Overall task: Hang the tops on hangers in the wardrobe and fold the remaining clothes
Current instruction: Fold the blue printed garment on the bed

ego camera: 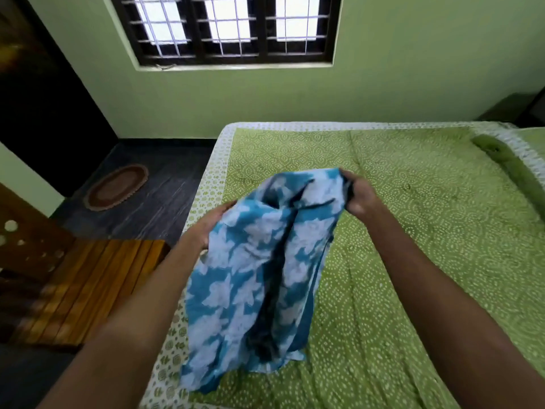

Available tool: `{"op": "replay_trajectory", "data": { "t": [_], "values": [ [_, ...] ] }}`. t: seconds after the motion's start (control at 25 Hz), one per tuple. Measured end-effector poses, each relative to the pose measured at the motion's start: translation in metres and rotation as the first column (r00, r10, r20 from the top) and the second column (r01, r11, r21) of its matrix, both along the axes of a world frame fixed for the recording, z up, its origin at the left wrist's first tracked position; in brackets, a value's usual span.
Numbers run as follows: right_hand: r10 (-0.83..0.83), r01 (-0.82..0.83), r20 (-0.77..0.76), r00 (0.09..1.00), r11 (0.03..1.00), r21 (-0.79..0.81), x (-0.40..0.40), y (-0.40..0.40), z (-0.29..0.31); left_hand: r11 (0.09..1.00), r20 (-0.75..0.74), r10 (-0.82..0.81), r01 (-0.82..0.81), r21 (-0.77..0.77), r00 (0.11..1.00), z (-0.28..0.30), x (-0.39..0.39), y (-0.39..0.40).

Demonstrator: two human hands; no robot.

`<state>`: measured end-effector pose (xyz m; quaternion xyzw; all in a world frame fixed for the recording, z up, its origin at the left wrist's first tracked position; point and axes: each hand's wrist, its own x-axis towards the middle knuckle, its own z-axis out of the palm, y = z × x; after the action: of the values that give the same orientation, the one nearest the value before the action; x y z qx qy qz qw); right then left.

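Blue-and-white patterned garment (253, 270) held up over the near left part of the bed (413, 231), its upper edge stretched between both hands, its lower folds draping down and resting on the green dotted bedspread (442, 276) near the bed's left border. Left hand (206, 228) at the garment's upper left edge, mostly hidden behind the cloth, thumb side showing above the fabric; fingers apparently curled into the cloth, though the exact grip cannot be told. Right hand (358, 193) at the upper right corner, fingers (348, 180) bunched tight and narrow, pinching a gathered fold of the fabric. Both bare forearms reaching in from the bottom of the view, left over the bed's edge, right over the bedspread. Rolled green bolster (510, 163) lying along the far right of the bed, well apart from the garment. Beside the bed on the left, a slatted wooden bench (88, 284) on the dark floor (165, 187), and farther off an oval brown mat (116, 185). Barred window (227, 28) in the green wall (413, 69) beyond the bed; dark doorway (44, 113) at the left.
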<state>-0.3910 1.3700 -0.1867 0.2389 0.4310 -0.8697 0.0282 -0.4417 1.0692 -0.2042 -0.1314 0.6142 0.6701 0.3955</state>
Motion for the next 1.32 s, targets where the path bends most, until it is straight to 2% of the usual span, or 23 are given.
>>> {"op": "replay_trajectory", "data": {
  "t": [0.04,0.08,0.12,0.2,0.28,0.36,0.44,0.48,0.52,0.6,0.64,0.76,0.8,0.84,0.92,0.96,1.04,1.12,1.16,1.2,1.24,1.28,1.32],
  "values": [
    [-0.046,0.046,0.004,0.999,0.998,-0.045,0.004,0.015,0.008,0.997,-0.012,0.063,-0.062,0.041,0.998,0.006,-0.006,-0.005],
    [0.012,-0.012,0.045,0.999,1.0,0.007,0.007,0.026,0.01,0.992,-0.036,0.114,-0.112,0.061,0.993,0.011,-0.008,-0.007],
    [0.129,-0.14,0.117,0.985,0.986,0.087,0.014,0.031,0.013,0.991,-0.067,0.131,-0.128,0.04,0.989,0.017,-0.008,-0.008],
    [0.332,-0.404,0.282,0.9,0.878,0.257,0.02,0.034,0.018,0.993,-0.128,0.108,-0.112,-0.023,0.986,0.024,-0.005,-0.003],
    [0.349,-0.475,0.37,0.861,0.809,0.345,0.017,0.042,0.031,0.989,-0.16,0.142,-0.147,-0.017,0.977,0.034,-0.012,-0.003],
    [0.229,-0.326,0.292,0.929,0.878,0.35,0.011,0.059,0.052,0.951,-0.173,0.307,-0.294,0.097,0.936,0.049,-0.032,-0.006],
    [0.031,-0.032,0.01,0.999,0.99,0.14,0.008,0.084,0.065,0.883,-0.211,0.449,-0.395,0.253,0.868,0.064,-0.047,-0.012],
    [0.0,0.005,-0.09,0.996,0.998,0.062,0.009,0.091,0.066,0.874,-0.232,0.458,-0.387,0.292,0.858,0.071,-0.049,-0.014],
    [0.041,-0.033,-0.12,0.992,0.997,0.066,0.012,0.093,0.064,0.9,-0.262,0.417,-0.354,0.254,0.87,0.074,-0.054,-0.015],
    [0.177,-0.176,0.023,0.984,0.936,0.305,0.01,0.091,0.058,0.952,-0.332,0.305,-0.29,0.092,0.893,0.079,-0.062,-0.01],
    [0.177,-0.195,0.083,0.981,0.905,0.377,0.007,0.09,0.058,0.955,-0.364,0.289,-0.291,0.052,0.886,0.08,-0.07,-0.008],
    [0.024,-0.023,0.001,1.0,0.959,0.282,0.001,0.098,0.064,0.942,-0.42,0.334,-0.315,0.117,0.844,0.089,-0.091,-0.017],
    [0.01,-0.004,-0.02,1.0,0.964,0.268,0.001,0.1,0.065,0.95,-0.426,0.313,-0.274,0.151,0.849,0.091,-0.097,-0.019],
    [0.051,-0.047,-0.005,0.999,0.955,0.293,0.002,0.1,0.063,0.975,-0.424,0.22,-0.193,0.107,0.879,0.091,-0.099,-0.023],
    [0.146,-0.187,0.125,0.981,0.874,0.449,-0.001,0.098,0.051,0.993,-0.404,-0.034,-0.014,-0.116,0.914,0.081,-0.1,-0.027],
    [0.136,-0.204,0.173,0.975,0.851,0.483,-0.005,0.099,0.049,0.984,-0.424,-0.045,-0.032,-0.173,0.905,0.072,-0.104,-0.028],
    [0.077,-0.149,0.172,0.982,0.878,0.455,-0.011,0.101,0.05,0.989,-0.459,0.095,-0.137,-0.06,0.884,0.066,-0.111,-0.029],
    [-0.004,-0.016,0.056,0.998,0.933,0.36,-0.015,0.107,0.061,0.946,-0.42,0.312,-0.236,0.224,0.852,0.074,-0.114,-0.027],
    [-0.013,0.02,-0.026,1.0,0.95,0.313,-0.015,0.11,0.066,0.914,-0.374,0.359,-0.242,0.325,0.855,0.074,-0.118,-0.027],
    [0.011,0.011,-0.068,0.998,0.95,0.313,-0.015,0.112,0.066,0.922,-0.347,0.315,-0.197,0.335,0.883,0.073,-0.12,-0.028],
    [0.085,-0.065,-0.039,0.996,0.927,0.368,-0.013,0.111,0.065,0.974,-0.372,0.166,-0.094,0.204,0.913,0.072,-0.118,-0.03],
    [0.134,-0.146,0.057,0.989,0.874,0.464,-0.012,0.111,0.063,0.999,-0.396,-0.048,0.051,-0.001,0.917,0.067,-0.115,-0.03],
    [0.151,-0.2,0.135,0.979,0.821,0.535,-0.012,0.112,0.06,0.98,-0.41,-0.154,0.087,-0.176,0.899,0.058,-0.12,-0.032]
  ]
}}
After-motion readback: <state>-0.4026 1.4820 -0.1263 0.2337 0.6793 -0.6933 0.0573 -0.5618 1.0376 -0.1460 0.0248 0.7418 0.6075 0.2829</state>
